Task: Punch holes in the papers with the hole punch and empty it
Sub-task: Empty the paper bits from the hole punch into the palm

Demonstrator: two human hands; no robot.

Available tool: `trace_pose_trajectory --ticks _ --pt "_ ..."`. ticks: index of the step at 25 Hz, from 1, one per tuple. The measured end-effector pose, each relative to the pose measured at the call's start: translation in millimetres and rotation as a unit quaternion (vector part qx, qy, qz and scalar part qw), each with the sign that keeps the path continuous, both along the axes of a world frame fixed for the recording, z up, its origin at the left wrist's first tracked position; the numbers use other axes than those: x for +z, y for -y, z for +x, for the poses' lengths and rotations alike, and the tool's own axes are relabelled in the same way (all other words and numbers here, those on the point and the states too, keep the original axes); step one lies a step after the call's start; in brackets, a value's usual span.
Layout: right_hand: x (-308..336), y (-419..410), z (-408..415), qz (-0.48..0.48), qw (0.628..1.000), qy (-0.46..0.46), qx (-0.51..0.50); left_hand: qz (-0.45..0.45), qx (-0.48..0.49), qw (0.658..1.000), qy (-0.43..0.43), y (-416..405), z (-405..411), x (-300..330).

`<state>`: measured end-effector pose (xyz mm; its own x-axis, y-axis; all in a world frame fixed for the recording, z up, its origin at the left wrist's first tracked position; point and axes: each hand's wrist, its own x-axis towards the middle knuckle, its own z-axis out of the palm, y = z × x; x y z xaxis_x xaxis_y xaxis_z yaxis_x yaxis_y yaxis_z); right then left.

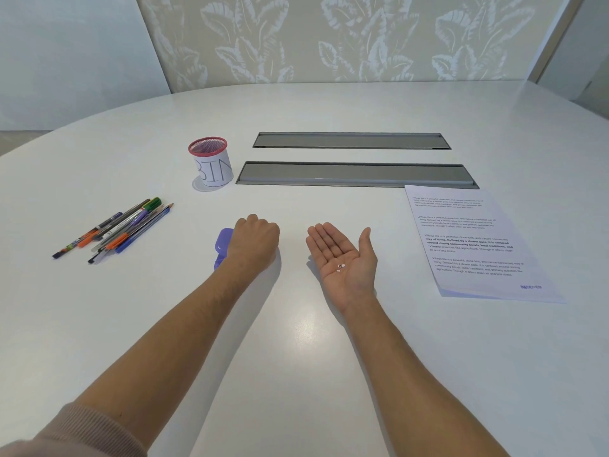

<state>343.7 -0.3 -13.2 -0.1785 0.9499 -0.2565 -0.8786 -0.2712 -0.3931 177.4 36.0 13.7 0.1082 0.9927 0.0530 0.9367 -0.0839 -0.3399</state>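
We take the cup (211, 164) marked "BIN" as our landmark; it stands upright on the white table (296, 357), its red mesh rim open to the top. Nearer to us than the cup and slightly right lies the purple hole punch (222, 247), its long axis running roughly away from us. Our left hand (255, 244) covers most of it, knuckles up and fingers curled over it, so we cannot tell which end is which. Our right hand (342, 255) lies apart from the left, farther right of the cup, palm up with fingers straight and thumb spread. Three small paper dots (340, 267) sit close together in the palm. Far right of the cup one stack of printed papers (478, 242) lies flat, text facing us. Left of and nearer than the cup lies a loose bunch of pens (115, 230), pointing diagonally; we cannot count them surely. Just right of the cup, two grey slots (356, 174) run sideways.
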Motion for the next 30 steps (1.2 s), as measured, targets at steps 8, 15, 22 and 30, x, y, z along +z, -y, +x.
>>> trace_pose_trajectory --ticks 8,15,22,30 --pt "0.0 2.5 -0.4 -0.002 1.0 0.004 0.002 0.022 -0.009 0.999 -0.035 -1.9 0.6 -11.4" --pt "-0.4 3.4 -0.1 -0.002 1.0 0.003 0.003 0.025 -0.009 0.999 -0.023 -2.0 -1.5 -21.4" --pt "-0.9 -0.6 -1.7 -0.006 1.0 -0.006 0.008 -0.005 0.003 0.998 0.07 6.7 5.9 -15.6" --pt "-4.5 -4.8 -2.5 -0.015 0.998 0.057 0.002 -0.011 -0.107 0.887 0.449 45.7 61.4 22.6"
